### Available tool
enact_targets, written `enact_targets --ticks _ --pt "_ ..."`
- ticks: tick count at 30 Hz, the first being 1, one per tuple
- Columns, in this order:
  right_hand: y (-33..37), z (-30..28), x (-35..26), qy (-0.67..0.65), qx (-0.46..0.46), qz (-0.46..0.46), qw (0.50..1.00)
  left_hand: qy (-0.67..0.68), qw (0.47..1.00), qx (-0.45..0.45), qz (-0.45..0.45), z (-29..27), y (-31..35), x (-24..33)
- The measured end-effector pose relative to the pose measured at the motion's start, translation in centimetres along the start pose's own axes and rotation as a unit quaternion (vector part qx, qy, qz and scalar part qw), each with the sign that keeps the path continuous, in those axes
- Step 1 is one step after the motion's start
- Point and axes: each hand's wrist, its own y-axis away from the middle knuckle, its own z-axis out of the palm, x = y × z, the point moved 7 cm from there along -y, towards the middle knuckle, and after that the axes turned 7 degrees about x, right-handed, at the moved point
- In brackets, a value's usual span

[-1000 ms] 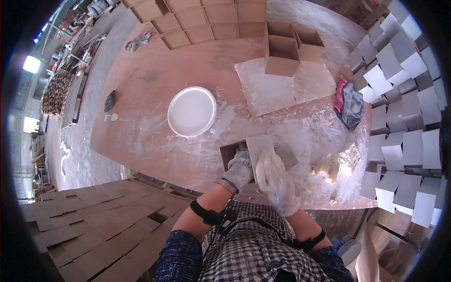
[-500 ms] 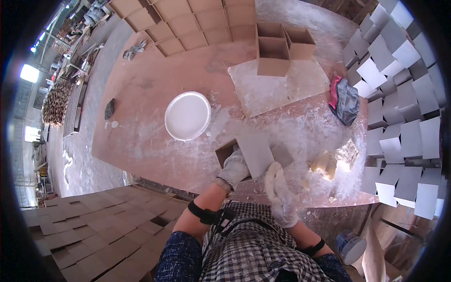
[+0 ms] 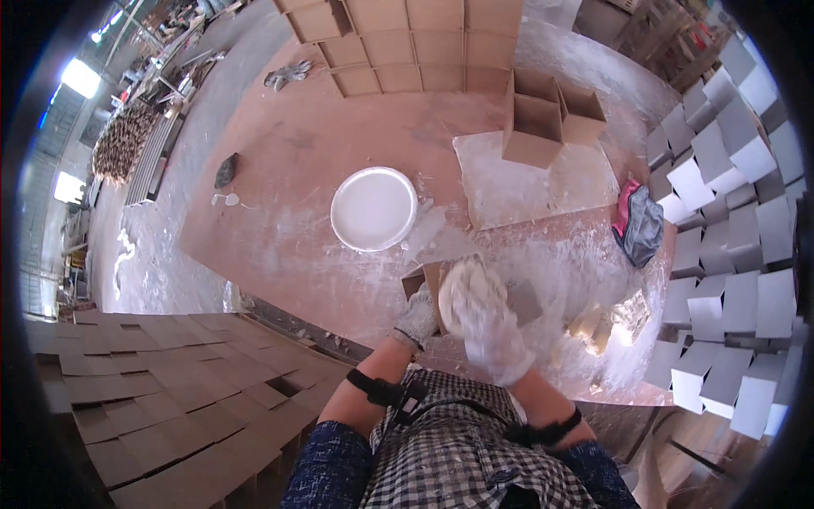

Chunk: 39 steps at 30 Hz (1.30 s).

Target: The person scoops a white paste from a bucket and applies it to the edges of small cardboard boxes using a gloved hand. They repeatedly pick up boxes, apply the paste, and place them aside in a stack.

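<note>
In front of me a small brown cardboard box (image 3: 433, 274) is tilted over the table. My left hand (image 3: 415, 321), in a light knit glove, grips it at its open left end, fingers partly hidden by the box wall. My right hand (image 3: 479, 310) lies across the box's right side and hides much of it. That hand wears a whitish covering, cream-coloured toward the fingers; motion smears it, and whether it holds a pad cannot be made out. A flat grey-brown patch (image 3: 526, 302) shows just right of it. Beyond the box stands a round white dish of white stuff (image 3: 374, 209).
Brown open boxes (image 3: 532, 119) stand on a whitened board (image 3: 487, 191) at the far side, beside a large brown box grid (image 3: 437, 51). A grey-and-pink cloth (image 3: 640, 225) lies right. Stacked white-grey boxes (image 3: 729, 237) line the right; brown boxes (image 3: 170, 382) fill the lower left.
My right hand has moved up and left from the box's right edge onto its side. The box has turned, so its pale panel no longer shows. The view has shifted slightly.
</note>
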Motion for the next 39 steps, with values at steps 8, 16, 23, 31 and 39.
enact_targets --ticks 8,16,23,31,39 --pt "-0.3 2.8 2.6 0.007 -0.116 -0.106 0.988 0.01 0.999 0.029 0.031 -0.5 1.1 1.8" --pt "2.0 1.6 2.5 -0.076 -0.023 -0.019 0.997 0.077 0.997 0.027 0.002 0.6 0.4 0.3" --pt "-1.8 3.1 4.1 -0.04 -0.104 -0.091 0.99 -0.202 0.967 0.031 0.151 0.6 1.2 4.3" --pt "2.8 0.0 0.3 -0.211 -0.06 -0.044 0.975 0.077 0.997 -0.015 -0.025 1.3 0.9 1.5" --pt "-2.8 3.8 5.2 -0.085 -0.07 -0.085 0.99 0.203 0.974 0.011 -0.099 4.1 -1.6 0.3"
